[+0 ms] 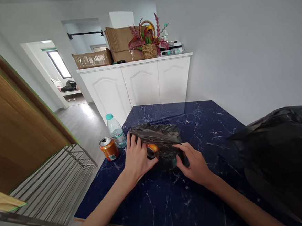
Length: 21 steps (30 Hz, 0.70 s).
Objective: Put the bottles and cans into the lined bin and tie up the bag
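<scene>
A: Grip?
B: Left hand [136, 158] curled over the black plastic bag [152, 135], thumb under a soda can [153, 147] at its mouth. Right hand [194, 161] half open at its near side. Couldn't tell if either pinched film.
A: Handling?
B: Bag sat mid-surface [159, 202]; looked limp, slick, light. Rim seemed the best hold.
A: Room?
B: Far side, right. Left was tight: orange can [109, 150], water bottle [116, 132], edge.

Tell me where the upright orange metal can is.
In the head view, the can stands near the left edge of the dark-blue marbled table, beside the clear plastic turquoise-capped bottle, left of the left hand.
</scene>
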Each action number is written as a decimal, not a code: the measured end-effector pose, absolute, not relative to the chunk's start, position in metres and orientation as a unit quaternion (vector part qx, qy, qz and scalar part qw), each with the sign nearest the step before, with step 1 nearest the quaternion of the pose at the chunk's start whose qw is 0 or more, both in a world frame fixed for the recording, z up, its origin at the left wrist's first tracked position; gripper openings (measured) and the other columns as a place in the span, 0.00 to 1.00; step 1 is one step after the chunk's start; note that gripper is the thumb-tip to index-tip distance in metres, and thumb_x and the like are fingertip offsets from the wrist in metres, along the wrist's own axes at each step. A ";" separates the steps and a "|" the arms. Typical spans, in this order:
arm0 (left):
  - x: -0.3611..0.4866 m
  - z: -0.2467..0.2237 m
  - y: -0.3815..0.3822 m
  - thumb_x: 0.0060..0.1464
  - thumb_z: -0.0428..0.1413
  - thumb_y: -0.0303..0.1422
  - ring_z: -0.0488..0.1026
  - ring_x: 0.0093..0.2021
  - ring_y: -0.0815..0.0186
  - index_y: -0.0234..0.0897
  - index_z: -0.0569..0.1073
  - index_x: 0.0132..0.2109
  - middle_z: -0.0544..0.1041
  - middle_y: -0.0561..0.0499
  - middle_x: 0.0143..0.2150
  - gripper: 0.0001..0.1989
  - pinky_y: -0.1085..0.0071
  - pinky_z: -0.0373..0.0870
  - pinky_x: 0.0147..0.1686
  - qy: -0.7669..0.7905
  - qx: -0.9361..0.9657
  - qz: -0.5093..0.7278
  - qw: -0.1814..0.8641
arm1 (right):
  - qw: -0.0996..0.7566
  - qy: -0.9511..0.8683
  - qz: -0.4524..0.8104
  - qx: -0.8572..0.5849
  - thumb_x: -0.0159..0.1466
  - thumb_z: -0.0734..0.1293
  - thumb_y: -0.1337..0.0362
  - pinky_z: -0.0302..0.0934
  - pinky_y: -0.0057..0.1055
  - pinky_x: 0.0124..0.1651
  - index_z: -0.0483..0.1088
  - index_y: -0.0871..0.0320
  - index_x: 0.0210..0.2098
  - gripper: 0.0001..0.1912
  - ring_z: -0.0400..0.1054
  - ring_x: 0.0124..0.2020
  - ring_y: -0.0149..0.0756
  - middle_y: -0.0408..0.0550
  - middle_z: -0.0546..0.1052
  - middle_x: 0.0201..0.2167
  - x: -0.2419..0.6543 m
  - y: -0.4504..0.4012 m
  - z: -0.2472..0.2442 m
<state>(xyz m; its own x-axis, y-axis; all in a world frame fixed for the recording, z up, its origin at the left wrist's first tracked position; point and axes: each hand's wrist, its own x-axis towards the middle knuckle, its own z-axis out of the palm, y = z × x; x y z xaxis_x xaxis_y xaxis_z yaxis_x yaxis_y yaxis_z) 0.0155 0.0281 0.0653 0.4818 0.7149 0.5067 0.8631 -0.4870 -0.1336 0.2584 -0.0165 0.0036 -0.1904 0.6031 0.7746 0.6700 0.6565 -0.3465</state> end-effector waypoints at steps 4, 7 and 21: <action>-0.026 0.091 -0.010 0.57 0.62 0.55 0.74 0.63 0.40 0.40 0.82 0.46 0.80 0.38 0.59 0.24 0.40 0.64 0.71 -0.458 -0.843 -0.236 0.153 | 0.480 -0.769 -0.015 -0.423 0.74 0.62 0.69 0.73 0.35 0.37 0.64 0.53 0.65 0.21 0.75 0.39 0.41 0.52 0.76 0.45 0.259 -0.017 -0.001; -0.063 0.107 -0.035 0.56 0.61 0.55 0.80 0.57 0.45 0.44 0.81 0.44 0.81 0.43 0.60 0.21 0.49 0.77 0.60 -0.488 -0.832 -0.250 0.085 | 0.481 -0.765 -0.012 -0.428 0.74 0.63 0.68 0.73 0.36 0.36 0.64 0.52 0.64 0.20 0.75 0.38 0.41 0.52 0.75 0.45 0.259 -0.018 -0.002; -0.168 0.151 -0.014 0.55 0.46 0.72 0.78 0.32 0.49 0.41 0.64 0.22 0.81 0.42 0.28 0.38 0.66 0.54 0.28 -0.687 -0.710 0.056 0.146 | 0.479 -0.767 -0.015 -0.426 0.75 0.63 0.67 0.74 0.35 0.38 0.65 0.51 0.64 0.18 0.76 0.42 0.42 0.53 0.75 0.46 0.259 -0.019 -0.004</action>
